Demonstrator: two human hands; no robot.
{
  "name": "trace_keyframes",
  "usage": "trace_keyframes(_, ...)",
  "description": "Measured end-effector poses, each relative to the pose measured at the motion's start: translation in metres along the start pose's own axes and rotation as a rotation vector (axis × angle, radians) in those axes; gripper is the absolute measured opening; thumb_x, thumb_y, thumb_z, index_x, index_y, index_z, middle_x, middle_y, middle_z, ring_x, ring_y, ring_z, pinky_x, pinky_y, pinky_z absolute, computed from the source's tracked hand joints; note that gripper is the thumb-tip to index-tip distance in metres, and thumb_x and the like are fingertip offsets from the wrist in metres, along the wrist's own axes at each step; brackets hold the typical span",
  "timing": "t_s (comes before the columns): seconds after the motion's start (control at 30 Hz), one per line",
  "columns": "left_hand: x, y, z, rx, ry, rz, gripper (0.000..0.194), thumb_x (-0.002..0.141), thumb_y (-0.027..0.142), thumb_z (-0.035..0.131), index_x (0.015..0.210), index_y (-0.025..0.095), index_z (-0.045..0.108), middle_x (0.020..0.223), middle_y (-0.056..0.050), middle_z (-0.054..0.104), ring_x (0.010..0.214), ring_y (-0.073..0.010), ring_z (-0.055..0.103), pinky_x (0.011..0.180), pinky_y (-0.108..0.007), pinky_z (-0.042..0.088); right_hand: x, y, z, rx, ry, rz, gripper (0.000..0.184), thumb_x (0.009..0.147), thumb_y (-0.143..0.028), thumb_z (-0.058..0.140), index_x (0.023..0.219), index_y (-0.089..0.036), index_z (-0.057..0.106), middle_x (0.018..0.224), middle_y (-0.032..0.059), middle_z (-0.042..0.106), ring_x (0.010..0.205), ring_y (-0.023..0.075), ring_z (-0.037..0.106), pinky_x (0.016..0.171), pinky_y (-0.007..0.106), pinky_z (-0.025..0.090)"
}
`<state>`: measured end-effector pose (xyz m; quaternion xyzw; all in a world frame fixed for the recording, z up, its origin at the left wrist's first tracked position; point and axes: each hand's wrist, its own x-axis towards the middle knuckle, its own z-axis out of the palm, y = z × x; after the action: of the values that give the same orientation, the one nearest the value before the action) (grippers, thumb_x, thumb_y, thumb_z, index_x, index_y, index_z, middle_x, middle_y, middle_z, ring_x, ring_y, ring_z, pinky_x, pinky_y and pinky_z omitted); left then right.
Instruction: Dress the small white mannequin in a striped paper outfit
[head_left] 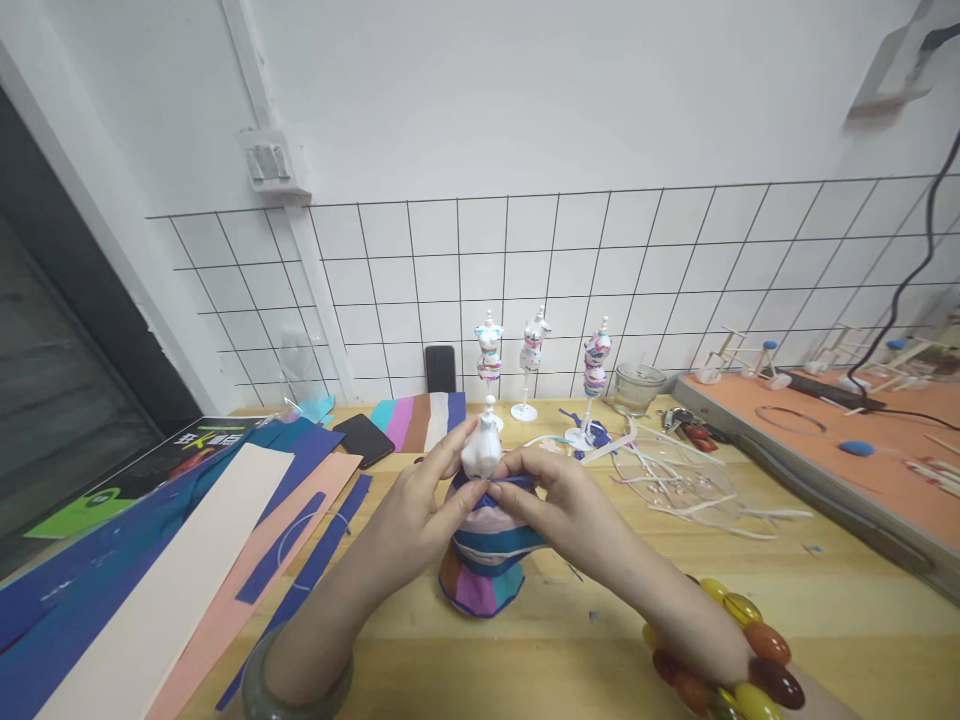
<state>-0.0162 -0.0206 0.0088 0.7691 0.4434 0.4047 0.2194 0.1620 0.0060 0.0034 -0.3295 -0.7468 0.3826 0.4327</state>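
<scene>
Both grips (411,508) (568,497) nearly closed on dress (491,543)

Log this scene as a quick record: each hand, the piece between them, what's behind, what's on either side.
Left hand: thumb and fingers at striped garment's upper edge
Right hand: thumb and fingers at same edge; bead bracelet on wrist
Between: white mannequin, upright, garment around its lower part
Behind: three patterned mannequins on stands, glass jar
Left side: fabric strips, black phone
Right side: loose strands, orange surface
</scene>
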Motion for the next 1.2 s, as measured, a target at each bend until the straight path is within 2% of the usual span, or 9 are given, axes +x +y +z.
trace_keyframes(0.13, 0.000, -0.003, -0.001, 0.056, 0.035, 0.018, 0.054, 0.091, 0.034, 0.049, 0.143, 0.031, 0.031, 0.133, -0.006, 0.056, 0.115, -0.0227, 0.055, 0.094, -0.034, 0.045, 0.000, 0.003, 0.000, 0.098, -0.049, 0.048, 0.008, 0.084, -0.024, 0.058, 0.090, -0.020, 0.061, 0.085, 0.0021, 0.067, 0.075, 0.0155, 0.063, 0.065, 0.028, 0.052)
trace_keyframes(0.2, 0.001, -0.005, -0.001, 0.024, 0.065, -0.002, 0.054, 0.091, 0.034, 0.050, 0.142, 0.030, 0.033, 0.131, -0.006, 0.057, 0.115, -0.0230, 0.055, 0.094, -0.034, 0.045, -0.001, 0.004, -0.001, 0.055, -0.018, 0.030, 0.015, 0.086, -0.027, 0.057, 0.099, -0.021, 0.059, 0.091, 0.0039, 0.066, 0.079, 0.0169, 0.062, 0.069, 0.031, 0.053)
trace_keyframes(0.37, 0.006, -0.009, 0.000, -0.215, 0.204, -0.199, 0.057, 0.088, 0.038, 0.054, 0.140, 0.027, 0.035, 0.116, -0.008, 0.066, 0.109, -0.0227, 0.059, 0.084, -0.031, 0.049, -0.006, -0.002, -0.005, -0.321, 0.133, -0.299, 0.031, 0.084, -0.027, 0.062, 0.113, -0.021, 0.052, 0.115, 0.0093, 0.056, 0.109, 0.0232, 0.052, 0.093, 0.043, 0.044)
trace_keyframes(0.5, 0.010, -0.009, -0.003, -0.297, 0.322, -0.333, 0.060, 0.083, 0.039, 0.059, 0.137, 0.023, 0.039, 0.075, 0.000, 0.067, 0.075, -0.0162, 0.063, 0.063, -0.022, 0.046, -0.010, -0.009, -0.006, -0.537, 0.019, -0.482, 0.031, 0.084, -0.021, 0.061, 0.114, -0.020, 0.052, 0.128, 0.0124, 0.046, 0.124, 0.0251, 0.040, 0.101, 0.044, 0.038)
trace_keyframes(0.57, 0.012, -0.008, -0.005, -0.306, 0.337, -0.360, 0.062, 0.083, 0.039, 0.059, 0.138, 0.022, 0.038, 0.057, 0.006, 0.056, 0.059, -0.0122, 0.056, 0.054, -0.019, 0.040, -0.011, -0.010, -0.006, -0.617, -0.014, -0.543, 0.027, 0.085, -0.016, 0.057, 0.112, -0.019, 0.053, 0.129, 0.0136, 0.045, 0.123, 0.0252, 0.041, 0.100, 0.044, 0.038)
trace_keyframes(0.67, 0.012, -0.009, -0.006, -0.306, 0.346, -0.388, 0.068, 0.082, 0.040, 0.059, 0.142, 0.023, 0.031, 0.048, 0.010, 0.045, 0.050, -0.0100, 0.046, 0.048, -0.018, 0.034, -0.010, -0.007, -0.003, -0.718, 0.009, -0.656, 0.023, 0.085, -0.009, 0.054, 0.107, -0.015, 0.055, 0.126, 0.0155, 0.048, 0.119, 0.0268, 0.044, 0.097, 0.045, 0.040)
trace_keyframes(0.8, 0.011, -0.011, -0.005, -0.298, 0.343, -0.399, 0.080, 0.080, 0.037, 0.060, 0.147, 0.020, 0.020, 0.051, 0.009, 0.050, 0.049, -0.0108, 0.047, 0.048, -0.020, 0.035, -0.008, -0.004, 0.000, -0.820, 0.050, -0.768, 0.019, 0.085, -0.004, 0.053, 0.100, -0.013, 0.060, 0.119, 0.0156, 0.055, 0.111, 0.0285, 0.049, 0.090, 0.047, 0.043)
trace_keyframes(1.03, 0.010, -0.014, -0.002, -0.343, 0.344, -0.437, 0.083, 0.073, 0.035, 0.065, 0.145, 0.014, 0.027, 0.048, 0.008, 0.053, 0.048, -0.0123, 0.050, 0.049, -0.021, 0.038, -0.010, -0.005, 0.004, -0.925, 0.063, -0.954, 0.019, 0.091, -0.006, 0.045, 0.093, -0.011, 0.063, 0.108, 0.0153, 0.064, 0.102, 0.0278, 0.053, 0.083, 0.046, 0.045)
trace_keyframes(1.2, 0.011, -0.016, -0.001, -0.289, 0.280, -0.441, 0.082, 0.079, 0.036, 0.060, 0.147, 0.013, 0.020, 0.048, 0.009, 0.052, 0.050, -0.0128, 0.051, 0.049, -0.021, 0.036, -0.010, -0.007, 0.007, -0.892, 0.077, -0.997, 0.028, 0.095, -0.009, 0.036, 0.091, -0.013, 0.063, 0.096, 0.0118, 0.067, 0.093, 0.0248, 0.056, 0.078, 0.043, 0.046)
